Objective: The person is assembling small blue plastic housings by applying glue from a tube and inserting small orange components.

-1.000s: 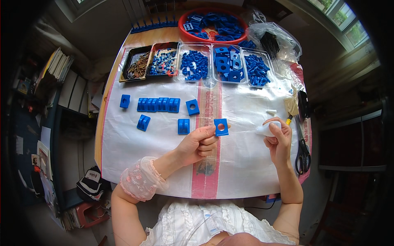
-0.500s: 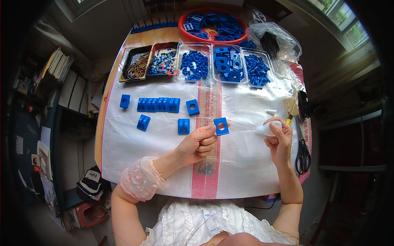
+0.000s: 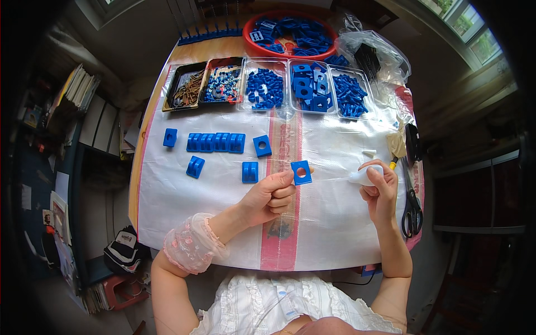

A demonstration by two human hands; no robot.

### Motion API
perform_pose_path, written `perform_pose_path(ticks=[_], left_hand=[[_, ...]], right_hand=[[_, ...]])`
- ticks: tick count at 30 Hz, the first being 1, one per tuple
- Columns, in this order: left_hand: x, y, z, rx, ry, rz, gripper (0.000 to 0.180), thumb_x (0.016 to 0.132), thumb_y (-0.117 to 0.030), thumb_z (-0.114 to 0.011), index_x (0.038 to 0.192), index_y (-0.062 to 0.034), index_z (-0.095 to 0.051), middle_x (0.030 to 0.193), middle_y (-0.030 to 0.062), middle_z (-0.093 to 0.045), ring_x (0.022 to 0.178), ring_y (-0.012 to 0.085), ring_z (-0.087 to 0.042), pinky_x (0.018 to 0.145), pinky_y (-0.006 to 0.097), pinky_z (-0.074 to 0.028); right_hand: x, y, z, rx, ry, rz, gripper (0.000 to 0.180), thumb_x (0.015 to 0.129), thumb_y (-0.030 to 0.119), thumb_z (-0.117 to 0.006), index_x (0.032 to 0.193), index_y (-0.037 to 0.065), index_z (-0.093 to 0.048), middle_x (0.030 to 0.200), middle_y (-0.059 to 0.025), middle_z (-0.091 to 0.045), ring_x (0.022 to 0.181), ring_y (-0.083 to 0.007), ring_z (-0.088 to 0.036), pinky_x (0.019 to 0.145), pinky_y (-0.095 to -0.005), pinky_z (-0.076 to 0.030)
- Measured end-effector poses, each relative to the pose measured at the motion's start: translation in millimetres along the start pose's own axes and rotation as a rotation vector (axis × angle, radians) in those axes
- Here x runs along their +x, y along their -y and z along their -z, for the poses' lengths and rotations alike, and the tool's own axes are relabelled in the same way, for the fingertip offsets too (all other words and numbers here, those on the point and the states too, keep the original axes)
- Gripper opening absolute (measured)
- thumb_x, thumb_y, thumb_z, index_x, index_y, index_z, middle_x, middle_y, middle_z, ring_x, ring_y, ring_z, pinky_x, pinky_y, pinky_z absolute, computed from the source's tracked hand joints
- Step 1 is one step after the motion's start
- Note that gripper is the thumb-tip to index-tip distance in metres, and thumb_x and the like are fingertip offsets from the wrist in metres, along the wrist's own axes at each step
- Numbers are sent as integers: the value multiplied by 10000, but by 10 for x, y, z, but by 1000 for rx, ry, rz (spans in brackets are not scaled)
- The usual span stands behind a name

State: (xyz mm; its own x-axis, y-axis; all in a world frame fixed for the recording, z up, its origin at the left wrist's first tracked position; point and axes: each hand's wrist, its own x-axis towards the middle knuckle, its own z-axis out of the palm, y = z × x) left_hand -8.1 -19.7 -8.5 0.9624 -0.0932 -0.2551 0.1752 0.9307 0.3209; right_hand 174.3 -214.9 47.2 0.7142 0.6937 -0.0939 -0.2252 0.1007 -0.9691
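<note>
Between the thumb and curled fingers of my left hand [image 3: 270, 197] is a flat blue square plate [image 3: 302, 179] with a round hole. My right hand [image 3: 381, 188] grips a small white plastic bottle [image 3: 364, 176] lying sideways, its tip pointing left; the fingers cover part of it. A small white cap [image 3: 369, 152] lies on the cloth just beyond that bottle. Left of the held plate stands a ridged blue piece [image 3: 250, 172], with another holed blue block [image 3: 262, 146] farther off. A row of ridged blue pieces [image 3: 215, 142] sits to the left, near two single blue pieces [image 3: 195, 167].
Across the back stand trays of brown screws [image 3: 188, 89], small metal nuts [image 3: 223, 84] and blue parts [image 3: 264, 89]. Behind them is a red basin [image 3: 289, 53] of blue parts. Black scissors [image 3: 412, 215] lie at the right edge, by a plastic bag [image 3: 391, 53]. White woven cloth [image 3: 346, 234] covers the table.
</note>
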Motion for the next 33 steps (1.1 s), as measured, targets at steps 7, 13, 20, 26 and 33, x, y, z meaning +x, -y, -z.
perform_pose_path(ticks=[7,13,20,26,33], left_hand=[[4,4,33,13,10,2,281,1056,-302,-415,1220,-90,-500,572,-105,-256,435,1,-228,395,173,-170],[-14,-13,-23,-4,8,4,191,1055,-291,-427,1033,-128,-524,565,-108,-255,424,-1,-226,385,174,-173],[-27,-13,-37,11,-10,10,220,1058,-297,-412,1153,-117,-497,572,-106,-249,434,3,-228,397,174,-172],[-21,-7,-25,20,-20,15,388,1065,-308,-379,1382,-90,-428,575,-102,-223,437,8,-203,408,185,-159],[-20,-11,-47,15,34,-13,344,1055,-318,-418,1301,-93,-503,582,-105,-227,442,8,-210,402,181,-181]], right_hand=[[-2,2,7,12,15,-2,185,885,181,-637,918,-1,-653,628,29,-535,456,14,-288,410,-185,-185],[8,-16,68,95,18,-11,182,922,199,-612,946,21,-637,615,55,-473,478,3,-277,436,-194,-192],[205,-49,250,541,-61,39,243,988,269,-569,1141,81,-580,859,-16,-562,730,-79,-460,615,-242,-377],[399,-76,456,657,-3,140,260,970,174,-596,1183,29,-563,1069,-131,-615,865,-125,-528,825,-291,-463],[389,199,520,310,27,280,250,906,82,-666,1128,38,-560,1082,-121,-640,924,-117,-646,896,-276,-514]])
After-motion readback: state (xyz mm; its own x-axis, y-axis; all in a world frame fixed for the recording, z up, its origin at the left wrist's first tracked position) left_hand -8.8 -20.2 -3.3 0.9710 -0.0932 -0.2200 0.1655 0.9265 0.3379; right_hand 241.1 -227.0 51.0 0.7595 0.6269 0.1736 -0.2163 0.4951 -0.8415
